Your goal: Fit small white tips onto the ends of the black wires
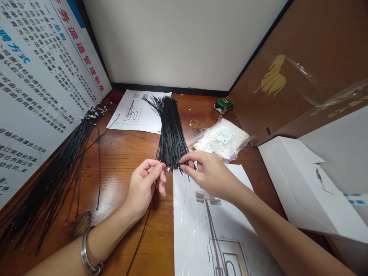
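My left hand [143, 188] pinches a thin black wire [143, 232] between thumb and forefinger, and the wire trails down toward the front of the table. Just past those fingertips is a small white connector [168, 169]; whether it sits on the held wire I cannot tell. At the near end of a thick bundle of black wires [171, 130], my right hand [211, 174] has thumb and forefinger drawn together on a wire end. That wire's tip is mostly hidden by the fingers.
More black wires [64, 153] with white connectors lie at left. A clear bag of white pieces [222, 138], a green tape measure [223, 105] and a rubber band [194, 122] are at right. Printed drawings [189, 226] lie on the wooden table [115, 153]; a white box [304, 184] stands right.
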### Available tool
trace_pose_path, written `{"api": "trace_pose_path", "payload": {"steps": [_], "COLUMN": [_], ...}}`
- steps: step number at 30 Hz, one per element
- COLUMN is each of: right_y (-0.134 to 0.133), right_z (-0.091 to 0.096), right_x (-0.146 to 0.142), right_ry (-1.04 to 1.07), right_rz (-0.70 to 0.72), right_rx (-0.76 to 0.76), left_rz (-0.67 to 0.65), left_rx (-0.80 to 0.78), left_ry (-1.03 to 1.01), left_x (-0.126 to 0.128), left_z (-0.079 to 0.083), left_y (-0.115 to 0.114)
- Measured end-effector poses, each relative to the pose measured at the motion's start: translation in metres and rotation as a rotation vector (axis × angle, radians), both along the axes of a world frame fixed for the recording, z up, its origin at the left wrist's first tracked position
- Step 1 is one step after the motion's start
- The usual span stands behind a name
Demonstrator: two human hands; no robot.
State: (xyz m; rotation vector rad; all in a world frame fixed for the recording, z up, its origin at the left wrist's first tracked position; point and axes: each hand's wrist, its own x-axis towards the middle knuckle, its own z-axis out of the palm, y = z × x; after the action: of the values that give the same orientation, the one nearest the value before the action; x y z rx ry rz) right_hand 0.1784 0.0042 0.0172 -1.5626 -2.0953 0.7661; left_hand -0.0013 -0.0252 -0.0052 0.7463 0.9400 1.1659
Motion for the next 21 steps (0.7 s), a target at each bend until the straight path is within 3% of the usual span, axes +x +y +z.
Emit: {"api": "trace_pose_path", "payload": {"steps": [7, 12, 21], "right_y": [-0.011, -0.013, -0.015], "right_z": [-0.009, -0.012, -0.013], "right_x": [-0.013, -0.017, -0.02], "right_ry": [-0.215, -0.324, -0.351], "right_rz": [0.274, 0.299, 0.291], "right_rx": [0.099, 0.127, 0.119], "left_rz": [0.054, 0.103, 0.113], "left_rx": [0.044, 0.138, 0.141], "left_ry": [0.007, 0.197, 0.246], "left_x": [-0.003, -0.005, -0.006], "left_z": [0.001, 0.002, 0.004], "left_y": [-0.002, -0.004, -0.003]}}
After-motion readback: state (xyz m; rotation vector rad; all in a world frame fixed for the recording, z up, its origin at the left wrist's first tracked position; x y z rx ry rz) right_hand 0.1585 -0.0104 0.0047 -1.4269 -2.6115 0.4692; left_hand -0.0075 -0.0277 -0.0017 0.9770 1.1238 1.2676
